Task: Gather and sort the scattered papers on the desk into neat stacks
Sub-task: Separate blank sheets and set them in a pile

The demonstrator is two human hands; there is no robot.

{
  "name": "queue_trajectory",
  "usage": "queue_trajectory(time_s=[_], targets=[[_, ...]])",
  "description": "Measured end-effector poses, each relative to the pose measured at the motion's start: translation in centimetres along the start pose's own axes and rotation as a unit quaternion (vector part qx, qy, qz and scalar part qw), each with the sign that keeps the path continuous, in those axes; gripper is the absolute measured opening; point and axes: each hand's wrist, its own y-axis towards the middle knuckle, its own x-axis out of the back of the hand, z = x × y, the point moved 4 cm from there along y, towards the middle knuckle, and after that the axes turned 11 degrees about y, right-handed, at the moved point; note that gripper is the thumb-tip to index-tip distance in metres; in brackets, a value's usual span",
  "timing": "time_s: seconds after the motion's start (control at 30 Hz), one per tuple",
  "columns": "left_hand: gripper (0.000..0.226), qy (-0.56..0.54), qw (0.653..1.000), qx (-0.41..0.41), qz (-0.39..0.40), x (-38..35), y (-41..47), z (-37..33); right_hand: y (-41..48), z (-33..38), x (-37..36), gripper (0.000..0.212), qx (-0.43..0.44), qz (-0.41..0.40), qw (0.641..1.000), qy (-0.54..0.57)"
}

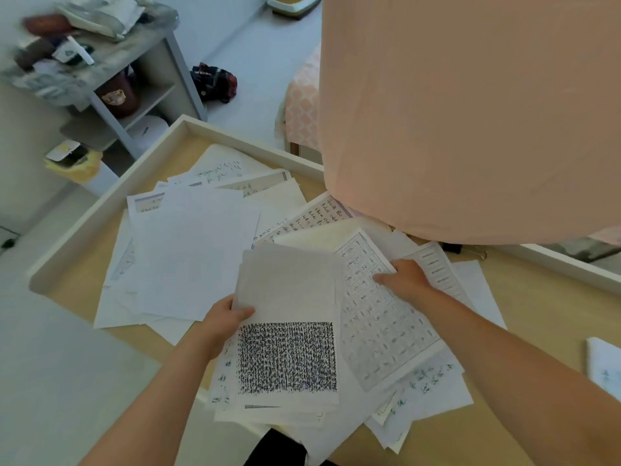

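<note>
Many loose papers lie scattered over a light wooden desk with a raised white rim. My left hand grips the left edge of a small stack of sheets; the top one is blank above and has a dense black block of print below. My right hand rests flat on a grid-printed practice sheet, fingers pointing left, touching it without a clear hold. A pile of blank white sheets lies to the left. Handwritten pages fan out behind.
A peach curtain hangs over the desk's far right corner. A black binder clip lies by its hem. A separate paper sits at the right edge. A cluttered grey shelf unit, yellow bin and dark bag stand beyond.
</note>
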Motion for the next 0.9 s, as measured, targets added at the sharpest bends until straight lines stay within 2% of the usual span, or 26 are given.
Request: queue_trajectory(time_s=[0.1,0.2,0.27,0.37,0.43,0.57,0.63,0.7,0.83,0.9], targets=[[0.027,-0.053,0.999,0.003,0.011,-0.7,-0.1,-0.4,-1.9,-1.1,-0.9,0.035,-0.047,-0.037,0.991,0.124],[0.039,-0.112,0.994,0.005,-0.009,-1.5,0.1,-0.1,-4.4,-2.0,-3.9,0.034,-0.097,0.017,0.98,0.171],[0.043,-0.133,0.991,0.01,-0.003,-2.3,-0.2,0.1,-6.3,-2.0,-6.0,0.03,-0.091,0.053,0.973,0.205],[0.04,-0.142,0.989,0.008,0.029,-3.4,-0.7,0.5,-7.6,-2.9,-8.7,0.053,-0.068,0.06,0.981,0.173],[0.038,-0.145,0.988,0.006,0.05,-3.9,-1.1,0.3,-8.3,-3.3,-9.7,0.062,-0.071,0.046,0.981,0.175],[0.02,-0.06,0.992,0.058,0.097,-3.8,-2.2,0.8,-9.1,-3.5,-8.7,0.051,-0.079,0.0,0.977,0.198],[0.028,-0.041,0.987,0.059,0.144,-3.5,-2.1,1.2,-9.4,-3.5,-7.5,0.049,-0.076,-0.016,0.978,0.194],[0.029,-0.061,0.989,0.036,0.126,-3.1,-1.6,1.1,-9.5,-3.7,-6.2,0.048,-0.071,-0.025,0.982,0.172],[0.023,-0.088,0.996,-0.01,0.032,-2.2,-0.9,-0.4,-10.1,-3.9,-3.3,0.048,-0.071,-0.014,0.988,0.135],[0.024,-0.127,0.992,-0.015,0.019,-2.2,-0.3,-1.2,-10.6,-4.1,-2.1,0.048,-0.075,-0.019,0.989,0.129]])
